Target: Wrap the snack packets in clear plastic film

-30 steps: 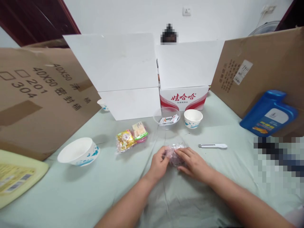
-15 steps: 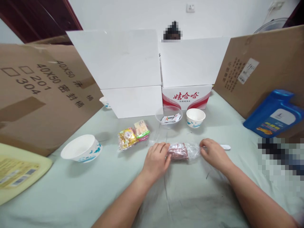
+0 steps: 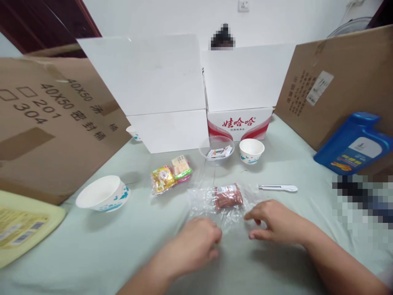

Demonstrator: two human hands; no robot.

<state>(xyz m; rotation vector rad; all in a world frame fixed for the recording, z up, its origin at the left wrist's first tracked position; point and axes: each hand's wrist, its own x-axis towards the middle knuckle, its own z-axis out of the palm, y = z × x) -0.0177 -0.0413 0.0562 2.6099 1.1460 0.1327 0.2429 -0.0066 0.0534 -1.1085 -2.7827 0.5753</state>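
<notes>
A reddish-brown packet (image 3: 225,197) with a pale label lies inside a clear plastic bag (image 3: 201,201), which is spread out around it on the cloth. My left hand (image 3: 196,243) is at the bag's near left edge, its fingers curled and smeared by motion; whether it pinches the film cannot be made out. Just right of the bag's near edge, my right hand (image 3: 273,223) is open, thumb and fingers apart, holding nothing visible. Beyond that hand lies a white utility knife (image 3: 279,188).
Colourful snack packets (image 3: 164,180) lie left of the bag. Behind it are a clear bowl (image 3: 201,153) with sachets and a paper bowl (image 3: 251,155). A larger paper bowl (image 3: 101,194) stands left. Cartons wall the sides and back; a blue bottle (image 3: 353,143) leans right. Someone's hair shows behind.
Both hands have come off the packet and drawn nearer to me. The clear bag now lies spread wider around the packet, and the utility knife is fully uncovered.
</notes>
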